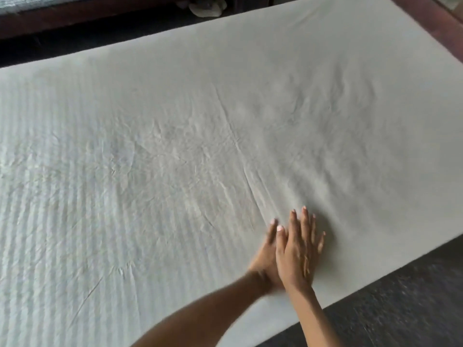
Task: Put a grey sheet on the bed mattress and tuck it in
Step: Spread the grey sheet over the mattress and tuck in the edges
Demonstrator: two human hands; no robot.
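Note:
A light grey sheet [200, 126] lies spread over the whole bed mattress, with fine wrinkles and one long crease running through its middle. My right hand [298, 249] lies flat on the sheet near the bed's near edge, fingers straight and slightly spread. My left hand [265, 254] lies flat beside it and partly under it, blurred by motion. Both palms press on the cloth just right of the long crease. The mattress itself is hidden under the sheet.
Dark floor [400, 301] runs along the bed's near right side. A dark wooden bed frame [431, 23] shows at the far right corner. Another piece of dark furniture [75, 18] and a pale bundle [205, 8] sit beyond the far edge.

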